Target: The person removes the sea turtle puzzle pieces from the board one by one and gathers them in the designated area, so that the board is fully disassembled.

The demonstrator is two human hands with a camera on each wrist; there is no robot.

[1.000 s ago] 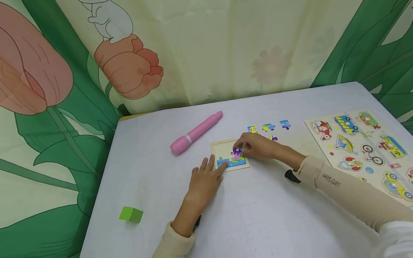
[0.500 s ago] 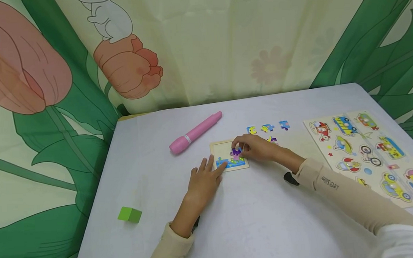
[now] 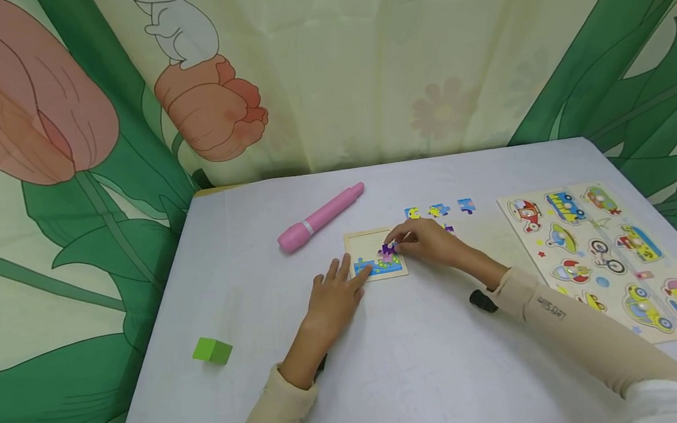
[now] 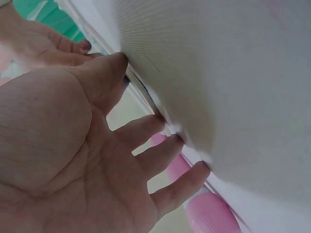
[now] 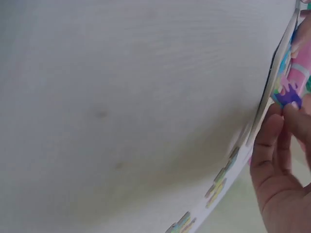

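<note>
**Two hands at a small jigsaw tray on a pale worktop**

A person in cream sleeves works at a small square puzzle tray [image 3: 373,238] lying flat near the middle of the worktop [image 3: 433,370]. The right hand [image 3: 429,241] reaches over the tray's right side, fingertips pinching a purple puzzle piece [image 3: 388,250] that sits on the tray just above a row of blue pieces already in place. The right wrist view shows the fingertips [image 5: 277,131] closed on that purple piece. The left hand [image 3: 334,295] lies flat with its fingers straight and spread, holding nothing, its fingertips touching the tray's lower left corner.

Just beyond the tray lie a few loose pieces [image 3: 439,209] in a short row. A pink marker [image 3: 319,218] lies left of them, at a slant. A vehicle puzzle board [image 3: 603,252] lies at the right edge, and a green block [image 3: 212,351] sits well apart near the left front. A flower-print curtain [image 3: 334,75] hangs behind.
</note>
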